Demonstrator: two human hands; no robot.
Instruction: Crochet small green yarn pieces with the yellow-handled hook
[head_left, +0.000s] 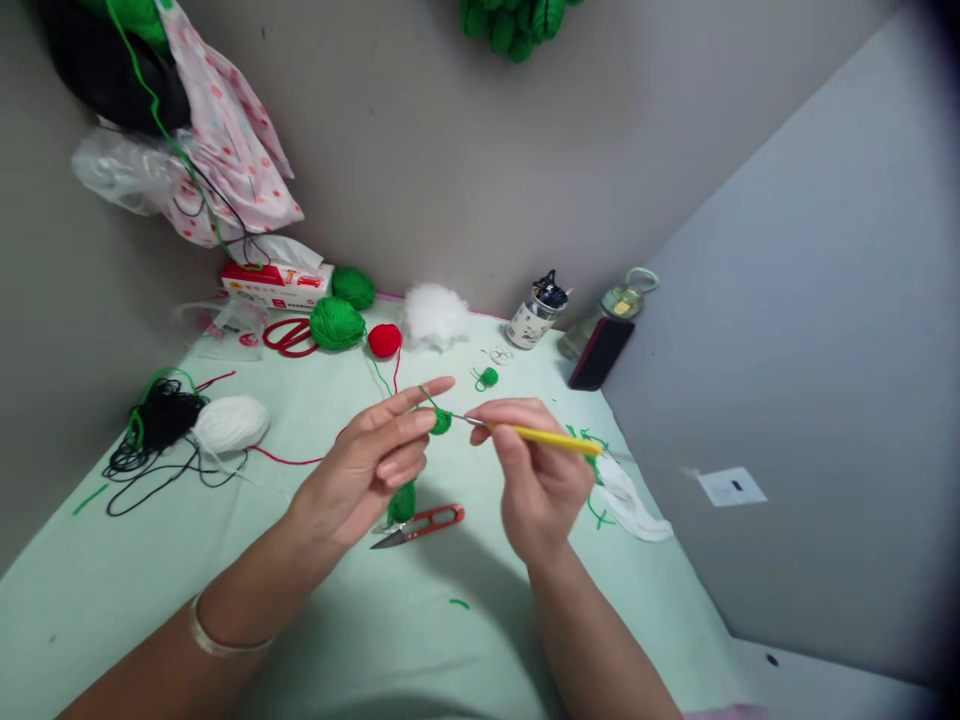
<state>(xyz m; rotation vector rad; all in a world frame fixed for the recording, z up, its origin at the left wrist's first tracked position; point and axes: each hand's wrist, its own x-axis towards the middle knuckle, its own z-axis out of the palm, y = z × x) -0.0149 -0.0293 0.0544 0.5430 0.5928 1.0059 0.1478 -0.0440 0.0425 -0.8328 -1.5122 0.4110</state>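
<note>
A small green crochet piece (441, 422) is pinched between the thumb and fingers of my left hand (367, 460). Green yarn runs up over my left index finger, which is stretched out. My right hand (544, 470) grips a crochet hook (555, 437) with a yellow handle, its metal tip at the green piece. Below my left hand lie orange-handled thread snips (420, 527) beside a green stuffed piece (402, 502), partly hidden. A tiny green ball (489, 377) rests on the table beyond my hands.
Green yarn balls (337, 323), a red ball (385, 341), white stuffing (436, 316) and red scissors (289, 338) lie at the back. A phone (601, 353) leans against a bottle near the right wall. Black yarn (161, 415) and white yarn (231, 424) are at left.
</note>
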